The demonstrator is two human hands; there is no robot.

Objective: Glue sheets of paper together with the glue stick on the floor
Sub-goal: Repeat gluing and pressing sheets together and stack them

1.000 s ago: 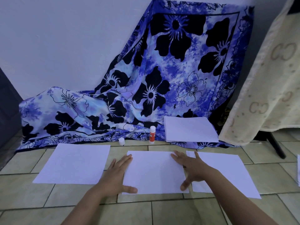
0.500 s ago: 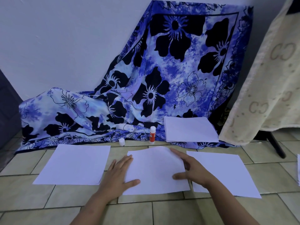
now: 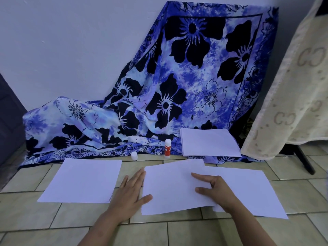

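Three white sheets lie in a row on the tiled floor. The middle sheet (image 3: 170,187) sits tilted, its right edge over the right sheet (image 3: 252,190). My right hand (image 3: 217,189) holds that right edge, index finger and thumb on top of the paper. My left hand (image 3: 131,192) lies flat at the middle sheet's left edge, thumb resting on the paper. The left sheet (image 3: 81,180) lies alone. An uncapped red-and-white glue stick (image 3: 167,148) stands upright behind the sheets, with its white cap (image 3: 134,155) on the floor to its left.
A stack of white paper (image 3: 209,142) rests on the blue flowered cloth (image 3: 177,86) draped against the wall. A cream towel (image 3: 298,89) hangs at the right over a dark stand leg (image 3: 304,162). Tiled floor (image 3: 177,231) lies in front.
My right hand lifted the middle sheet's right edge and drew it rightward, so it now overlaps the right sheet at a tilt. My left hand stayed flat at the sheet's left edge.
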